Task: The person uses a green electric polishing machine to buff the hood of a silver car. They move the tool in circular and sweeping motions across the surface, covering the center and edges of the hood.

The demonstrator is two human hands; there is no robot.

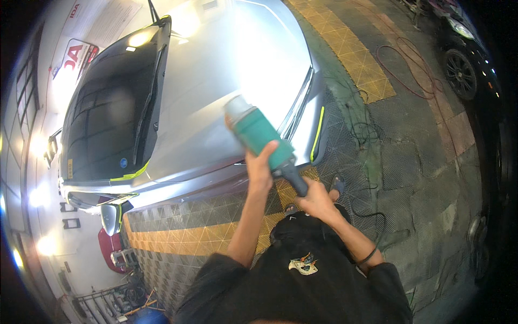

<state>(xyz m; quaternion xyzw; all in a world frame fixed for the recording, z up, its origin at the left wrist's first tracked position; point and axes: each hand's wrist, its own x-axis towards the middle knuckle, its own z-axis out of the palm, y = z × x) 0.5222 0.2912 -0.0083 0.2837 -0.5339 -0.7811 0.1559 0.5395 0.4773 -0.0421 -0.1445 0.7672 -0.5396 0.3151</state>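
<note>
A teal power polisher [258, 132] with a pale head rests against the silver car hood [216, 81], near the hood's front edge. My left hand [260, 164] is wrapped around the teal body of the tool. My right hand [314, 201] grips its dark rear handle [294, 177], from which a black cord loops down past my right elbow. Strips of yellow-green tape [318, 132] edge the headlight and the base of the windshield.
The silver car fills the upper left, its dark windshield [108, 119] and side mirror [110, 216] toward the wall. Grey and yellow grid floor tiles [183, 237] lie below. A red hose [402, 70] and black cables trail on the floor. A dark car's wheel [460, 73] stands at right.
</note>
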